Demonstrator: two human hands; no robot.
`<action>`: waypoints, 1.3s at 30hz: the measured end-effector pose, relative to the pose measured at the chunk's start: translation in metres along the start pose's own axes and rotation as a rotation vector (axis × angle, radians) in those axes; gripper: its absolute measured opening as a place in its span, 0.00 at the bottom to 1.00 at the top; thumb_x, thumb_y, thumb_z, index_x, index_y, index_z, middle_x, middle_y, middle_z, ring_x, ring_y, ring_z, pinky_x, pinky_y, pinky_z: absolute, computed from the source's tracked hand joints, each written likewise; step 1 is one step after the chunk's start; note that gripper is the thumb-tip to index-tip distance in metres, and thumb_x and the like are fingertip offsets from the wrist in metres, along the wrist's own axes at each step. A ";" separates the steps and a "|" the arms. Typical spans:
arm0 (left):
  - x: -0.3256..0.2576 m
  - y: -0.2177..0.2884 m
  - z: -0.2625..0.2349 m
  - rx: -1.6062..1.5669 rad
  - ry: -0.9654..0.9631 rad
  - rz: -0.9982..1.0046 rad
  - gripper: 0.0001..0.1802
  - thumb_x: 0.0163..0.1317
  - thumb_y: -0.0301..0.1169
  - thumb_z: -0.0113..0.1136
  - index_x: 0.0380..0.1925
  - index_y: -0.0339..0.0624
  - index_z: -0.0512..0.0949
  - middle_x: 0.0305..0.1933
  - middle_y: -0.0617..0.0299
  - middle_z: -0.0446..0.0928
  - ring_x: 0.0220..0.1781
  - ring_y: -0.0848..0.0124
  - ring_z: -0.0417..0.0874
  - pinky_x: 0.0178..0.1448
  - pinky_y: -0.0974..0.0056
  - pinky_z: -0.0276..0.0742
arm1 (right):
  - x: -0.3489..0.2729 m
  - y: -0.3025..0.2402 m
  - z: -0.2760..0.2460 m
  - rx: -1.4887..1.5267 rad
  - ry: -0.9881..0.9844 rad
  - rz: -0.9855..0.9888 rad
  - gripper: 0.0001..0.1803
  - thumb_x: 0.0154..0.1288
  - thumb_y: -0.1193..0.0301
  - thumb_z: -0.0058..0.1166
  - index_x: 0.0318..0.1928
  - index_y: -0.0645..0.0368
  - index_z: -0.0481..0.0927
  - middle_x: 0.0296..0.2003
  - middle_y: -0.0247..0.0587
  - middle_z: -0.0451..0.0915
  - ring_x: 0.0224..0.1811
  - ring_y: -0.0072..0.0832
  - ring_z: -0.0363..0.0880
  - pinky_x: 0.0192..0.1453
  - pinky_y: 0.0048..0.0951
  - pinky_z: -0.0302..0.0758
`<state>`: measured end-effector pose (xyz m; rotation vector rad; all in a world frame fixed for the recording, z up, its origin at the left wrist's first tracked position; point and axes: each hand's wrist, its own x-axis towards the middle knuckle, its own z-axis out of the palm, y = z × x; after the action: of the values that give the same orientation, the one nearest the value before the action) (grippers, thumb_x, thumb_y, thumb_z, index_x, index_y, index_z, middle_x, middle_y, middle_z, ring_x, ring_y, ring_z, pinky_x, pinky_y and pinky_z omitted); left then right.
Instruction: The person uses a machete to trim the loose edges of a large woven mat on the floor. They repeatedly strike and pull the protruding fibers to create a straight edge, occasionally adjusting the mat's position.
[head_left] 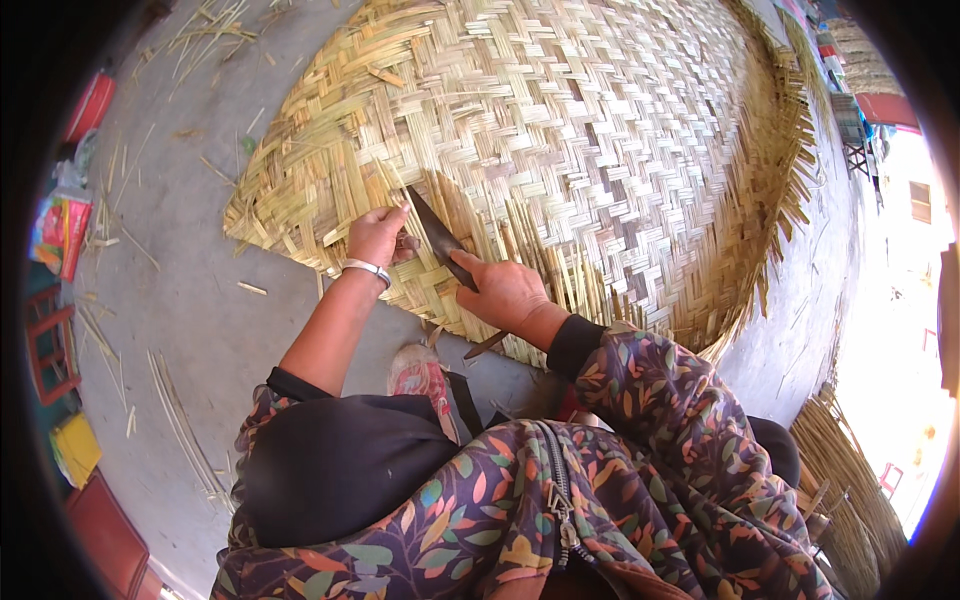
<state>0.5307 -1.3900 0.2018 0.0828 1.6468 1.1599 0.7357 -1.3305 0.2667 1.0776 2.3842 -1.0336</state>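
Observation:
A large woven mat [570, 130] of pale, flat split strips lies on the floor before me, with loose strip ends sticking out along its near edge. My right hand [508, 297] is closed round a knife [430, 225], its index finger stretched along the dark, broad blade. The tip points away from me and to the left. Just left of the blade, my left hand [376, 238] wears a silver bracelet [367, 268] and pinches a thin strip [398, 188] at the mat's near edge. The knife's handle is mostly hidden in my right hand.
Strip scraps [185, 430] litter the grey floor at left. My shoe [418, 378] stands close to the mat's near edge. A bundle of long stalks [850, 480] lies at lower right. A small red-brown stool [50, 340] and a yellow object [76, 450] are at far left.

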 end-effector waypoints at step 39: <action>0.008 0.002 0.000 1.178 0.121 0.401 0.26 0.54 0.55 0.70 0.24 0.42 0.77 0.23 0.52 0.80 0.28 0.53 0.82 0.34 0.52 0.76 | -0.047 0.015 -0.065 -0.266 -0.328 0.041 0.32 0.62 0.59 0.49 0.68 0.44 0.66 0.33 0.49 0.84 0.37 0.48 0.85 0.42 0.49 0.79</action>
<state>0.5262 -1.3844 0.1974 1.1365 2.2813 0.3103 0.7780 -1.3001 0.3291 0.7905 2.1491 -0.7818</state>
